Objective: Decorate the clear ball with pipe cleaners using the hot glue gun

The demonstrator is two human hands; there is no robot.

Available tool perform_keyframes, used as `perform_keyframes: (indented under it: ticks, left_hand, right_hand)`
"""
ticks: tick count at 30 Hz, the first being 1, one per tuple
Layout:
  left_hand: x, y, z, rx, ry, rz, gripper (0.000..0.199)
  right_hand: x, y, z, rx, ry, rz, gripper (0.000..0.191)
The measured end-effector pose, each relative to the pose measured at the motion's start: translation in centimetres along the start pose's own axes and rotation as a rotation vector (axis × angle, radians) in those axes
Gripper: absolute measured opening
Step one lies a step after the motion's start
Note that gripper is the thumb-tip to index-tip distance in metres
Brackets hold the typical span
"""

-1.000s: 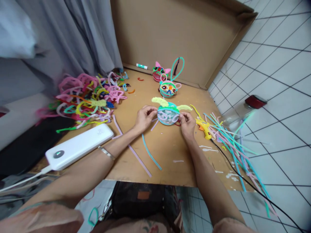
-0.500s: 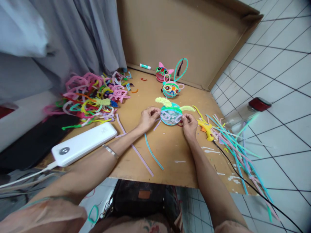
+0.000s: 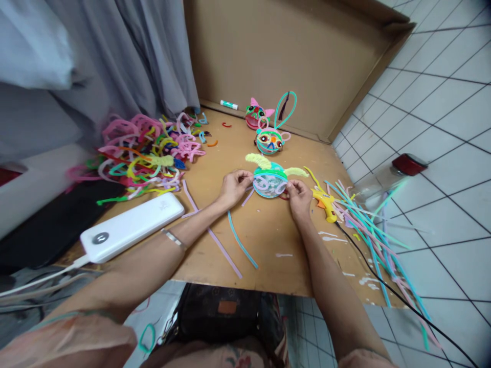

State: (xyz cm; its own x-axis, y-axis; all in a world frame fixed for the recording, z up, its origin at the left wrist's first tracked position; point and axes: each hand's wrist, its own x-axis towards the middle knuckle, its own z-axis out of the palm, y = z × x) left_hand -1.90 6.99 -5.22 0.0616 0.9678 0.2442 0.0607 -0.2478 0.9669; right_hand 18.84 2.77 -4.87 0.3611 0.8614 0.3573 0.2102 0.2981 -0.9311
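A round clear ball with a green and turquoise band and two pale yellow fuzzy ears stands between my hands on the brown table. Across its front lies a curled lilac pipe cleaner. My left hand pinches the lilac piece's left end at the ball's side. On the other side, my right hand pinches its right end with thumb and finger. Behind the ball sit two finished-looking animal balls, one with pink round ears and one with pink pointed ears.
A pile of coloured pipe cleaners and a white power bank lie at the left. At the right are a yellow glue gun with a black cord, straight pipe cleaners and a red-lidded clear container. Cardboard rises behind.
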Motion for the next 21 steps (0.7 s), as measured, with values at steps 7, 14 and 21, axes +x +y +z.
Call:
perform_keyframes:
  ticks: [7, 14, 21]
  left_hand:
    - [-0.02, 0.04, 0.07, -0.072, 0.002, -0.032, 0.019]
    - [-0.06, 0.14, 0.08, -0.088, 0.004, -0.030, 0.018]
    - [-0.02, 0.11, -0.01, -0.079, -0.008, 0.004, 0.017]
  right_hand:
    - [0.07, -0.06, 0.07, -0.021, 0.014, 0.002, 0.041]
    - [-0.30, -0.42, 0.45, 0.000, 0.018, -0.003, 0.044]
    - [-0.39, -0.74, 0.72, 0.019, 0.030, 0.002, 0.043]
